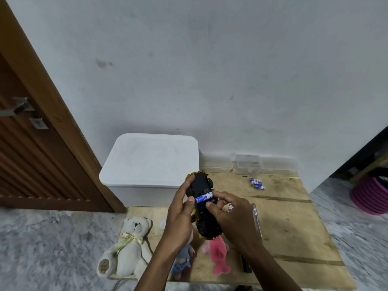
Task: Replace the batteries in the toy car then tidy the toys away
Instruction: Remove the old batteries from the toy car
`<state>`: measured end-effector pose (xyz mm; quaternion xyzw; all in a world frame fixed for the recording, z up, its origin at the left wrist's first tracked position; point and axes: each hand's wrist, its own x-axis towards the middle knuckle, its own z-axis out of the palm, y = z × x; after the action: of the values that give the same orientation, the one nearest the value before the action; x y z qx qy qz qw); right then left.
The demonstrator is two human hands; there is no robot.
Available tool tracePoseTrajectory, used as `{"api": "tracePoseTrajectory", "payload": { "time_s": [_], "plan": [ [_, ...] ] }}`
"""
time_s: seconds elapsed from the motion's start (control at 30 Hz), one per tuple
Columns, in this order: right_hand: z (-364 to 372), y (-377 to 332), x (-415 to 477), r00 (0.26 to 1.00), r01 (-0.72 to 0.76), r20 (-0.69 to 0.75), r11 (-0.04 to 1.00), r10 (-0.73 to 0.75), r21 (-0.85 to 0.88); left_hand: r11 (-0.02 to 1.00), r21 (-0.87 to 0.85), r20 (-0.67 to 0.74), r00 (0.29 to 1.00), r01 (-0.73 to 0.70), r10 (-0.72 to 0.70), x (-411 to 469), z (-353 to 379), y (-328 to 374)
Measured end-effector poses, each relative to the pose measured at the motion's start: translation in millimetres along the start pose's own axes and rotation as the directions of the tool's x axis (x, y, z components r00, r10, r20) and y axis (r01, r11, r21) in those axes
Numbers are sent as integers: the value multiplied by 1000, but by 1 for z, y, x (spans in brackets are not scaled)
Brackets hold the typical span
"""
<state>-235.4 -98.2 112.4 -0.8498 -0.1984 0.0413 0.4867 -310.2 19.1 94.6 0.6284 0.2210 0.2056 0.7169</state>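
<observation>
Fingers [210, 206] of the right hand [235, 223] pinch a blue battery [203, 197] into the toy car [199, 183] that the left hand [180, 215] grips. Next, probably push it flat; loose batteries [257, 183] lie at two o'clock.

A brown wooden door [42, 154] with a grey metal handle [16, 108] stands at the left. The wall [210, 70] behind is pale. A flat wooden board [294, 227] lies on the grey speckled floor [52, 238]. A purple ribbed basket [369, 198] sits at the far right.
</observation>
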Motion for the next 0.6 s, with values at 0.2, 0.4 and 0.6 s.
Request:
{"api": "tracePoseTrajectory", "payload": {
  "time_s": [0.2, 0.4, 0.6],
  "plan": [
    [-2, -5, 0, 986, -164, 65, 964, 154, 210, 999, 31, -17, 1000, -14, 15, -2, -1, -5],
    [-9, -15, -1, 980, -201, 87, 905, 182, 374, 1000, -27, 23, 1000, -14, 14, -1, -1, 1],
    [-3, -16, -1, 992, -122, 20, 953, 121, 279, 998, -64, 33, 999, 0, 2, -2, 0, 4]
  ]
}}
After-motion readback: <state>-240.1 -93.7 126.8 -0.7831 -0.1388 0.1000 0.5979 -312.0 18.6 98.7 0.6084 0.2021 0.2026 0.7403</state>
